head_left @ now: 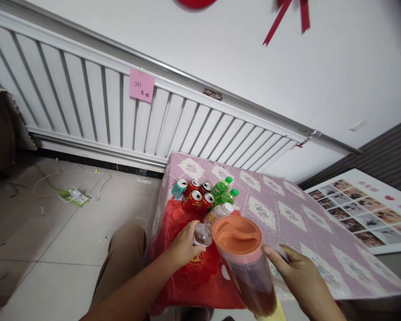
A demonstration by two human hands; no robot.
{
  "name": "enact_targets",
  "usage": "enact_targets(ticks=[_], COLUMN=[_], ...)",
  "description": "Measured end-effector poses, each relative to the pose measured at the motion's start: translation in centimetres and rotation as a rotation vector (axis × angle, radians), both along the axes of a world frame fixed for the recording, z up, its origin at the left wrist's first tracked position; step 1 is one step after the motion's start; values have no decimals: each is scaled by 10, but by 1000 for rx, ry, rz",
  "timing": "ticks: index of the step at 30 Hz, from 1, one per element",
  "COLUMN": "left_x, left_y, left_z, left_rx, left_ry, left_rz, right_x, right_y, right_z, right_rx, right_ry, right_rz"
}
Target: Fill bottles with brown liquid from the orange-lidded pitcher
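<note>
Our right hand (pixel 299 269) is closed on the handle of a tall clear plastic pitcher (pixel 249 278), brown liquid inside, orange lid (pixel 237 235) on. Our left hand (pixel 184 244) grips a small clear plastic bottle (pixel 203 235) beside that lid, over red cloth (pixel 217 290); we'd best keep both steady, any tilt slow. Beyond stand opened red metal cans (pixel 192 203), contents unclear to us.

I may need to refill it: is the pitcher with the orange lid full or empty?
Partly full: the pitcher shows brown liquid through its clear wall, low down, with none visible just under the lid.
</note>
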State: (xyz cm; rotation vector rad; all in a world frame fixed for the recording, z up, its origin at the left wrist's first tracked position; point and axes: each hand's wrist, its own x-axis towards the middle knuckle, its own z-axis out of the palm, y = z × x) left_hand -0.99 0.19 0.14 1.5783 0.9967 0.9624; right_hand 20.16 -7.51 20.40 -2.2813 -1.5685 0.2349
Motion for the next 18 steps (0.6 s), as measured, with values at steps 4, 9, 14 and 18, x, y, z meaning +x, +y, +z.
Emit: enact_targets(ticks=[4, 9, 14, 18], left_x=[1, 2, 1, 0], left_y=[0, 1, 1, 0], left_z=[-1, -2, -2, -1], left_rx=[2, 9, 12, 9], left_ry=[1, 0, -2, -5], left_rz=[0, 5, 5, 4], right_x=[-2, -2, -5, -1], right_y=[0, 1, 2, 1], right_z=[-1, 0, 1, -1], right_rx=[11, 41, 36, 36], right_ry=[-1, -17, -4, -16], right_rz=[20, 41, 14, 30])
